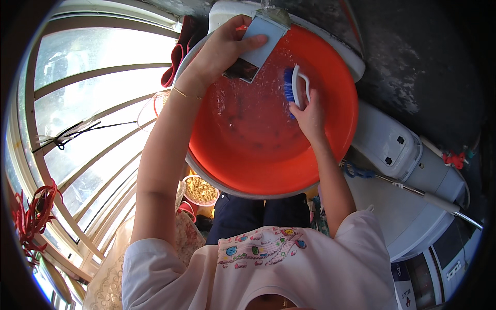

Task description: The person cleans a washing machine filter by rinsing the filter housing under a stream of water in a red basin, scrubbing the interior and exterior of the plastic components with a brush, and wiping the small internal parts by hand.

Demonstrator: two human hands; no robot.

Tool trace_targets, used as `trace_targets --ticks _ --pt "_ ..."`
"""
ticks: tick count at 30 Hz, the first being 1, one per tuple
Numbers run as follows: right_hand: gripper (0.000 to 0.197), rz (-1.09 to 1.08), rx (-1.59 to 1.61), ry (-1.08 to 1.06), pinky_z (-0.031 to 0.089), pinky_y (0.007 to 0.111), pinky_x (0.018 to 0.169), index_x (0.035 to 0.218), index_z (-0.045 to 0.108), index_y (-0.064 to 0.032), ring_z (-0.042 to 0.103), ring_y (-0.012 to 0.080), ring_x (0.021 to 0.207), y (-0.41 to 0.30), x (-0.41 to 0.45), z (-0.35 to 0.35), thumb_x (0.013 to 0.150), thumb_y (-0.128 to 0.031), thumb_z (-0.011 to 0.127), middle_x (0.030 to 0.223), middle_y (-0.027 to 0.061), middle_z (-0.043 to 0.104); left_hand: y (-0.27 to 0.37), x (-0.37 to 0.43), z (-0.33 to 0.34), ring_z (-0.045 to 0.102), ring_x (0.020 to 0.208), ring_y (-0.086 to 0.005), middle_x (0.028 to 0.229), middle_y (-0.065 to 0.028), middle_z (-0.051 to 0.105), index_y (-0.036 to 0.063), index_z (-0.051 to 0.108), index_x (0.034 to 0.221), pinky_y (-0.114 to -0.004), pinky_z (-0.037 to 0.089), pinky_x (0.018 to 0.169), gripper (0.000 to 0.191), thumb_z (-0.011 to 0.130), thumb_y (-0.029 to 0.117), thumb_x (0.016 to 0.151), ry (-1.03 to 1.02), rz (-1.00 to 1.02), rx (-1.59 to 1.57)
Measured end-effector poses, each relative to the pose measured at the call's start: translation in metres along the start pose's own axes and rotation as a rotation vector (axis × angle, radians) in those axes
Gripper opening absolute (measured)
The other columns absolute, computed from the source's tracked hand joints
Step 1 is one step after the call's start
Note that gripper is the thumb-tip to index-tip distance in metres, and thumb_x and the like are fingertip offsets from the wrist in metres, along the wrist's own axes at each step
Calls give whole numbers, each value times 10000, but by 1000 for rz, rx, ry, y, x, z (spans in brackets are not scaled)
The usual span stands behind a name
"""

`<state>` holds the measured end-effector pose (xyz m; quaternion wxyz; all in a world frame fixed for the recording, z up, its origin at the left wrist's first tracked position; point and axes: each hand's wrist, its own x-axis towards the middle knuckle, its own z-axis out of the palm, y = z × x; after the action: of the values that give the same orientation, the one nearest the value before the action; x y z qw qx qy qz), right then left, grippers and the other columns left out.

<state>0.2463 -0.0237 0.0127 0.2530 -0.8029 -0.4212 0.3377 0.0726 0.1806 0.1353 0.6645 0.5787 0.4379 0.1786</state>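
My left hand (228, 48) grips a light blue rectangular box-like part (265, 35) with a dark opening at its lower end. Water runs onto the upper end of this part from above. In my right hand (310, 118) is a scrub brush (296, 87) with a white handle and blue bristles, its bristles turned left towards the box. Brush and box are apart. Below both hands sits a large orange-red plastic basin (248, 170) with cloudy water and dark specks in it.
A white sink (358, 69) supports the basin at the back. Right of it stands a white toilet tank or appliance (387, 147) with a metal pole (407, 188) across it. Barred windows (104, 50) line the left. A small basket (200, 190) of yellowish pieces is below.
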Motion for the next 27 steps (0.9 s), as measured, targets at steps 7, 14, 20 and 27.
trace_targets --ticks 7,14,20,27 --pt "522 -449 -39 346 508 406 556 1017 531 -51 668 316 717 -117 17 -48 799 -485 720 864 132 670 -12 -14 29 595 1021 -140 1133 -96 630 0 480 1306 -278 476 884 387 564 71 934 65 128 -118" --pt "463 -416 51 335 496 408 537 938 525 -61 664 325 660 -136 40 -57 801 -454 728 753 119 669 -22 -20 38 581 958 -133 1079 -91 625 -26 487 1231 -284 480 849 332 548 2 907 165 191 -252" --pt "466 -418 -12 404 493 413 529 914 515 -83 660 344 662 -136 47 -52 787 -474 734 739 140 659 -26 -13 34 580 991 -132 1113 -94 617 -28 477 1268 -264 475 859 361 560 15 920 114 280 -128" --pt "451 -454 -5 374 496 407 527 936 526 -94 658 332 626 -123 36 -52 785 -465 735 740 114 668 -11 -11 30 587 1008 -132 1123 -87 629 -26 488 1277 -266 476 874 357 549 24 928 133 219 -132"
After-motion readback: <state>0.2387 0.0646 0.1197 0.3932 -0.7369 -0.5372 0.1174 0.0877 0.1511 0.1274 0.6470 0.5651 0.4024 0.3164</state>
